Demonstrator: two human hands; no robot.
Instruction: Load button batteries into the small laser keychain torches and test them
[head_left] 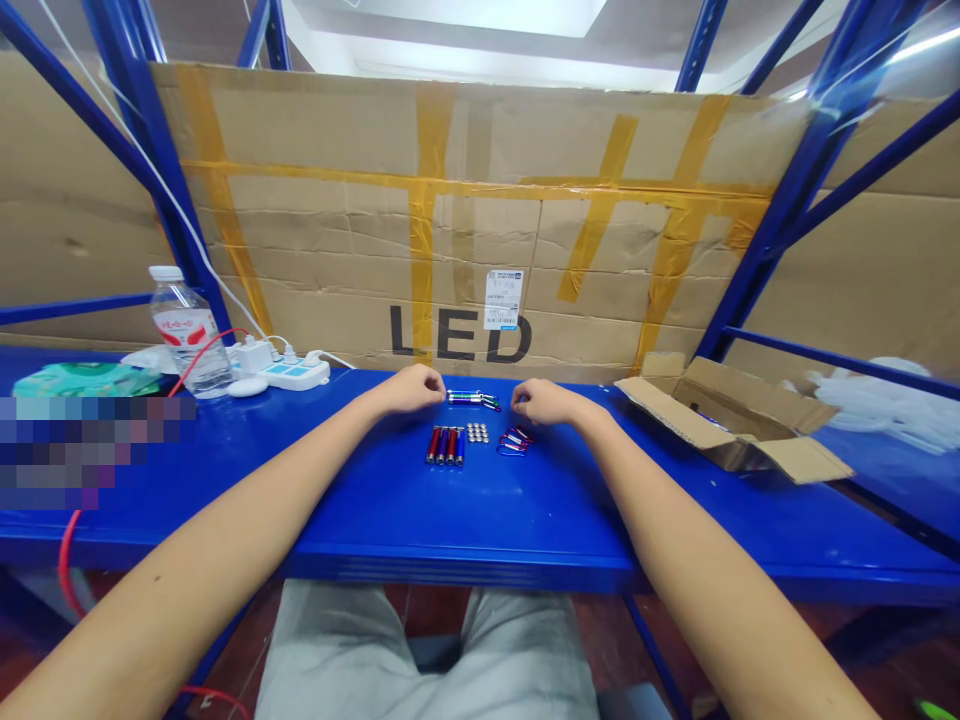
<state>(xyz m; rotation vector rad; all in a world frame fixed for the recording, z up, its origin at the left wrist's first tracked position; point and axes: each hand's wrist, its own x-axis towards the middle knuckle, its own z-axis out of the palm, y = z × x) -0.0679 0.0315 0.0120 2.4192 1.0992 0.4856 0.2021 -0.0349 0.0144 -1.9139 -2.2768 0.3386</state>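
Observation:
My left hand (412, 388) is at the back of the blue table, fingers curled together beside the left end of some small metallic flashlights (465, 398) with clips attached. Whether it touches them or pinches something small, I cannot make out. Across from it, my right hand (546, 402) is also closed, fingertips bent inward; anything in them is hidden. Nearer to me, several red and blue flashlight tubes (445, 446) lie side by side. Small silver button cells (478, 433) sit in rows to their right. Loose coloured carabiners (514, 441) lie just below my right hand.
An open cardboard box (720, 425) stands on the right. At the left are a water bottle (191, 335), a white power strip (292, 372) with cables and a green packet (86, 378). A large cardboard sheet (337, 260) closes off the back between blue rack posts.

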